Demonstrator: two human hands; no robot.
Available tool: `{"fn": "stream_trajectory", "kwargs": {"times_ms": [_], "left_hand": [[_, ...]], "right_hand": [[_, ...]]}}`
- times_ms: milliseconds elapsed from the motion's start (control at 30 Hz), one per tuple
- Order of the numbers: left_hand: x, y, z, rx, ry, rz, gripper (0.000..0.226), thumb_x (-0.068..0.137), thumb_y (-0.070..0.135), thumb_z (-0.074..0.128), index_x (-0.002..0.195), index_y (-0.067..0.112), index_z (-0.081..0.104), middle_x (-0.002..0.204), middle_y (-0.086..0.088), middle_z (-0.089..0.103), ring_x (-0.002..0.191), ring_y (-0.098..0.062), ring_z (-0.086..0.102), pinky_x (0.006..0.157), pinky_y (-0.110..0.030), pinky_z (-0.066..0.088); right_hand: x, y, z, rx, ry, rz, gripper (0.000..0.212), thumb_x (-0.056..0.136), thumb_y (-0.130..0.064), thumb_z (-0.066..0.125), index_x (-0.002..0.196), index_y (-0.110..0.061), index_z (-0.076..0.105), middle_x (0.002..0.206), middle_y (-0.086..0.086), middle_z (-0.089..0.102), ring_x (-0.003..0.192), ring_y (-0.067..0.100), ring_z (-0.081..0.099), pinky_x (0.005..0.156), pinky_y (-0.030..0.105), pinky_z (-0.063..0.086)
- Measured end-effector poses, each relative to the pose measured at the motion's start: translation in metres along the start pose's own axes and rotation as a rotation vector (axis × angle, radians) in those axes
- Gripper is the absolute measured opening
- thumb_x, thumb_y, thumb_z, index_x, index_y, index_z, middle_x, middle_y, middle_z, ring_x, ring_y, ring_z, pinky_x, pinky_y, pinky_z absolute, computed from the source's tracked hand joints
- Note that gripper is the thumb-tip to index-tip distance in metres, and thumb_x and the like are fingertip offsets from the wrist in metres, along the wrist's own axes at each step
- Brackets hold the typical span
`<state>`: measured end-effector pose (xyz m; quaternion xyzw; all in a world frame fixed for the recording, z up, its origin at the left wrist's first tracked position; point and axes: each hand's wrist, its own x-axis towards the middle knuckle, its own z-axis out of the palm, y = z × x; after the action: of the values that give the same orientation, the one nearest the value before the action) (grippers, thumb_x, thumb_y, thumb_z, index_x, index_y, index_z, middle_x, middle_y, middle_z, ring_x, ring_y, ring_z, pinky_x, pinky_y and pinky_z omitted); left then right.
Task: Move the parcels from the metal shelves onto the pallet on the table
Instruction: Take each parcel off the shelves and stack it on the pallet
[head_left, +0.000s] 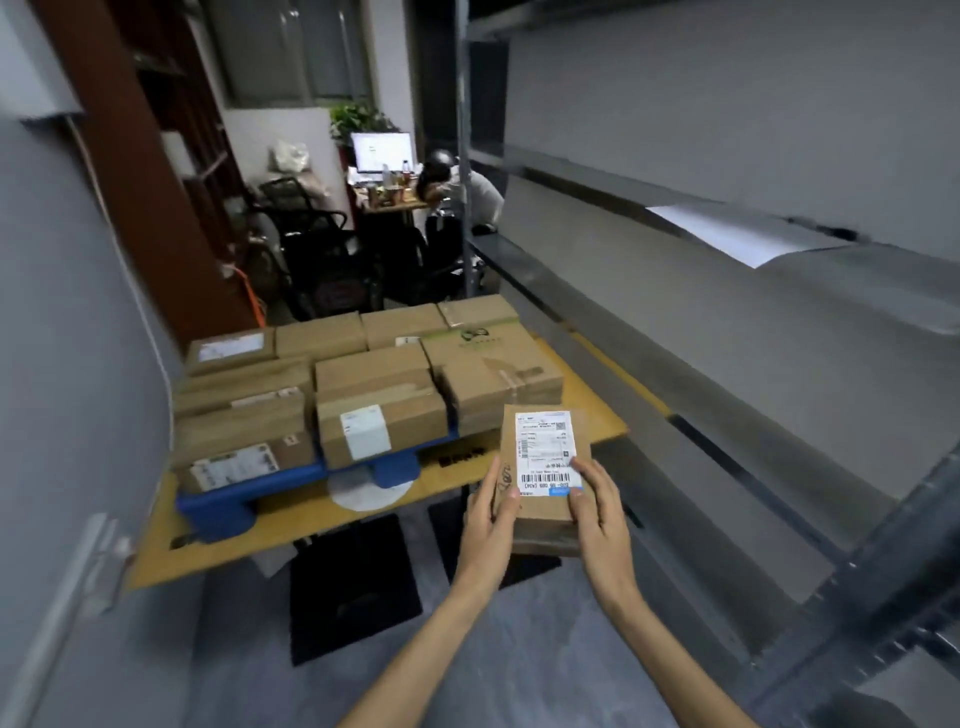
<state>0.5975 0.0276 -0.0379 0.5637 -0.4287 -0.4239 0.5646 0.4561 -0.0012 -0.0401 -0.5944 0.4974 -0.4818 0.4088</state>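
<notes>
Small parcel (545, 467) in hand; pallet (218, 512) ahead-left of fingers (579, 501).
Your left hand (491, 525) and right hand (597, 514) clasp its near end by the side edges. Likely light, stiff card: hold the sides.

Blue pallet (228, 506) mostly hidden under parcels (382, 410); label (545, 449) print blurred, probably unreadable.

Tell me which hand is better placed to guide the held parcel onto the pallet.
Left, probably. Both hands grip the labelled parcel, but the left hand is on the side facing the blue pallet, and the right hand is on the side toward the metal shelves.
</notes>
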Motion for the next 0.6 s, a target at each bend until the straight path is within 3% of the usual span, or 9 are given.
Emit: {"fn": "stream_trajectory", "kwargs": {"times_ms": [67,167,300,367,433,467,533,600], "left_hand": [[0.026,0.010,-0.042,-0.016,0.010,0.012,0.049,0.102,0.035,0.051,0.140,0.056,0.030,0.152,0.019,0.039,0.139,0.001,0.036,0.115,-0.028,0.035],[0.065,0.026,-0.108,-0.002,0.023,0.021,0.054,0.101,0.037,0.051,0.146,0.052,0.026,0.151,0.028,0.032,0.134,0.013,0.032,0.094,0.000,0.034],[0.105,0.052,-0.186,-0.011,0.080,0.046,0.048,0.102,0.035,0.050,0.140,0.057,0.029,0.137,0.031,0.042,0.113,0.027,0.044,0.084,0.000,0.040],[0.122,0.061,-0.221,-0.013,0.143,0.069,0.050,0.102,0.035,0.050,0.143,0.055,0.029,0.142,0.028,0.041,0.119,0.023,0.043,0.095,-0.006,0.040],[0.139,0.066,-0.254,-0.020,0.205,0.068,0.053,0.100,0.041,0.052,0.147,0.053,0.030,0.151,0.024,0.036,0.132,0.008,0.038,0.109,-0.022,0.036],[0.148,0.067,-0.270,-0.026,0.229,0.061,0.054,0.099,0.045,0.052,0.147,0.055,0.030,0.151,0.025,0.035,0.129,0.008,0.039,0.106,-0.021,0.038],[0.164,0.069,-0.298,-0.032,0.272,0.045,0.053,0.097,0.051,0.051,0.143,0.062,0.029,0.141,0.035,0.038,0.112,0.022,0.041,0.085,-0.010,0.040],[0.179,0.069,-0.324,-0.021,0.318,0.051,0.047,0.095,0.055,0.050,0.134,0.072,0.030,0.124,0.051,0.040,0.103,0.029,0.040,0.077,-0.009,0.036]], "right_hand": [[0.026,-0.013,0.043,0.034,-0.059,-0.030,0.032,0.104,-0.032,0.044,0.128,-0.050,0.053,0.149,-0.018,0.040,0.142,0.006,0.033,0.115,0.051,0.033],[0.062,-0.036,0.106,0.130,-0.143,-0.048,0.033,0.105,-0.023,0.043,0.127,-0.044,0.057,0.142,-0.015,0.050,0.136,0.007,0.043,0.112,0.049,0.039],[0.093,-0.067,0.176,0.204,-0.272,-0.051,0.034,0.105,-0.020,0.042,0.124,-0.041,0.059,0.134,-0.014,0.057,0.126,0.007,0.052,0.106,0.042,0.045],[0.107,-0.081,0.207,0.218,-0.340,-0.072,0.036,0.104,-0.016,0.042,0.120,-0.041,0.061,0.128,-0.015,0.061,0.120,0.006,0.055,0.099,0.035,0.049],[0.119,-0.094,0.234,0.224,-0.418,-0.087,0.037,0.104,-0.014,0.042,0.118,-0.040,0.063,0.123,-0.019,0.063,0.117,0.002,0.057,0.091,0.024,0.048],[0.126,-0.099,0.245,0.219,-0.450,-0.086,0.037,0.104,-0.014,0.043,0.117,-0.042,0.064,0.121,-0.023,0.063,0.115,-0.003,0.056,0.087,0.018,0.047],[0.139,-0.108,0.267,0.198,-0.498,-0.072,0.038,0.104,-0.017,0.043,0.113,-0.046,0.065,0.114,-0.031,0.064,0.105,-0.014,0.057,0.076,0.007,0.044],[0.154,-0.114,0.287,0.186,-0.561,-0.028,0.037,0.104,-0.022,0.041,0.112,-0.049,0.065,0.111,-0.029,0.066,0.101,-0.011,0.060,0.072,0.007,0.046]]}}
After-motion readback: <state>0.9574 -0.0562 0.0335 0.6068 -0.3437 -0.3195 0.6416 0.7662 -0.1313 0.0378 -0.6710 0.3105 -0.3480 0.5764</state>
